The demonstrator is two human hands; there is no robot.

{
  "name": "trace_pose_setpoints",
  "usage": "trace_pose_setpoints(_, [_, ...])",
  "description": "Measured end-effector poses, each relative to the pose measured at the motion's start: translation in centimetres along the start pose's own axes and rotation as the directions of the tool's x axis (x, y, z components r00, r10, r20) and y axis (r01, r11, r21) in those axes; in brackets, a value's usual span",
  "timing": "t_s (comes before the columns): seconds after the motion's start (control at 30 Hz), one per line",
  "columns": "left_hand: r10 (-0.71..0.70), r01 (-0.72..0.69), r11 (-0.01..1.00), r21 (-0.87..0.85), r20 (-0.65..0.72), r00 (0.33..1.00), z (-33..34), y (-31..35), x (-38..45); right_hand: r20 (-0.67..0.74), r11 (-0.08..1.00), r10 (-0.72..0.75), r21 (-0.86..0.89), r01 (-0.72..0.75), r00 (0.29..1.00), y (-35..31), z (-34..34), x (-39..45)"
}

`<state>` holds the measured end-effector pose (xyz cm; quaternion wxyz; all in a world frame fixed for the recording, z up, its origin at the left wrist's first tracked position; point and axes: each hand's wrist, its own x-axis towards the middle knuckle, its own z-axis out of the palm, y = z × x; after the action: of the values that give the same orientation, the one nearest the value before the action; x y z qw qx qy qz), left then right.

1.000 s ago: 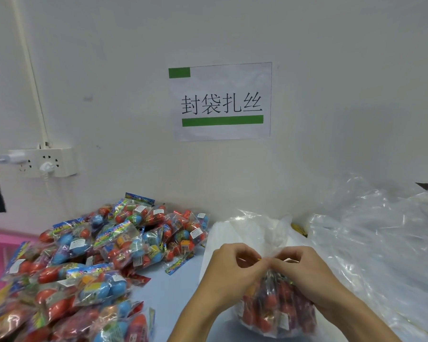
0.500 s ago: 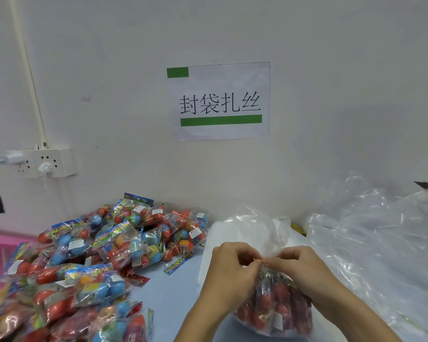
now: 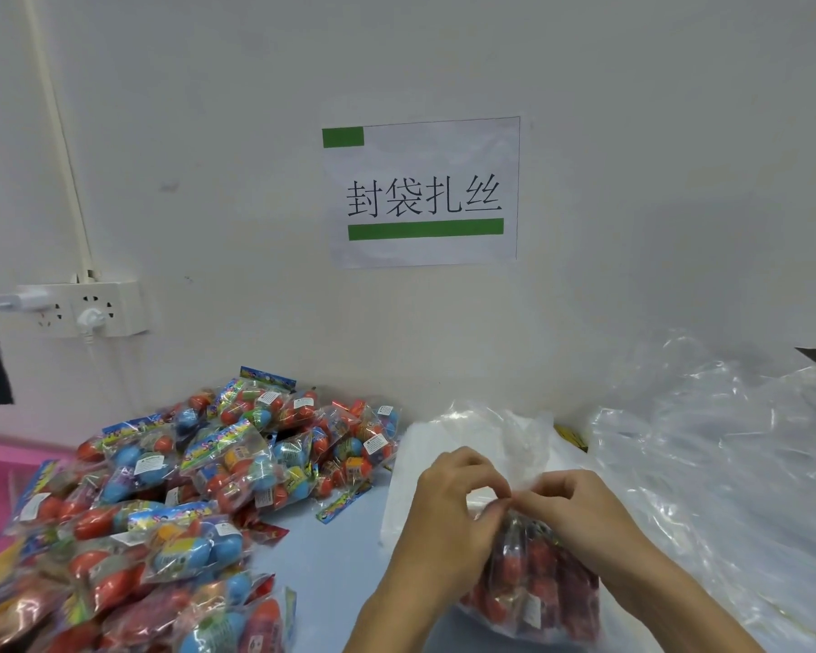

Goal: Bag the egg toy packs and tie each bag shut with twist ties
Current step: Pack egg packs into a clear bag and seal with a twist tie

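Here I saw my left hand (image 3: pixel 448 516) and right hand (image 3: pixel 580 511) both pinching the gathered neck of the clear bag (image 3: pixel 533 577) of egg toys, which sat on the surface (image 3: pixel 330 563) near its front edge. Loose egg toy packs (image 3: pixel 170 501) heaped toward the left edge; crumpled plastic sheeting (image 3: pixel 717 464) crowded the right.

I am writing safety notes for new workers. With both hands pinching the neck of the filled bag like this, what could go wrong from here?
1. The left hand and right hand pinch the gathered neck of the filled bag. The film looks thin, so a loose twist may let it reopen or slip.
2. The pile of egg toy packs lies close beside the left forearm. An elbow move could push packs off the table.
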<state>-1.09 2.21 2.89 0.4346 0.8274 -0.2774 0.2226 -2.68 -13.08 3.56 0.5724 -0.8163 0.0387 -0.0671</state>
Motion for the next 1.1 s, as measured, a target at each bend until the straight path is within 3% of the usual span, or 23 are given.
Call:
trace_pose_setpoints(0.07, [0.032,-0.032,0.999,0.025,0.022,0.999,-0.2,0.0,0.0,-0.006,1.0,0.0,-0.031,-0.001,1.0,0.0,0.0,0.0])
trace_pose_setpoints(0.2, [-0.051,0.05,0.999,0.006,0.074,0.996,-0.2,0.3,0.0,-0.019,0.997,-0.024,-0.077,0.022,1.0,0.0,0.0,0.0])
trace_pose_setpoints(0.43, [-0.26,0.253,0.948,-0.193,-0.01,0.966,-0.1,0.1,0.2,0.02,0.984,-0.174,-0.045,0.175,0.984,-0.3,0.2,-0.2])
trace_pose_setpoints(0.57, [-0.274,0.265,0.925,-0.271,0.005,0.962,-0.1,0.0,0.2,0.027,0.974,-0.215,0.075,0.212,0.976,-0.6,0.7,-0.7])
trace_pose_setpoints(0.67, [-0.295,0.269,0.908,-0.321,-0.034,0.955,-0.2,-0.2,0.4,-0.08,0.962,-0.193,0.183,0.205,0.978,-0.3,1.3,-0.6])
trace_pose_setpoints(0.83, [-0.456,0.396,0.826,-0.402,-0.062,0.888,-0.1,-0.4,0.5,-0.197,0.943,-0.153,0.266,0.203,0.968,0.0,2.6,-0.5])
trace_pose_setpoints(1.0, [-0.577,0.508,0.724,-0.466,-0.005,0.817,-0.4,-0.7,0.4,-0.175,0.933,-0.204,0.263,0.246,0.963,0.2,3.1,-0.7])
trace_pose_setpoints(1.1, [-0.583,0.513,0.699,-0.499,0.019,0.812,-0.5,-0.6,0.3,-0.174,0.914,-0.221,0.306,0.266,0.96,0.2,3.0,-0.6])
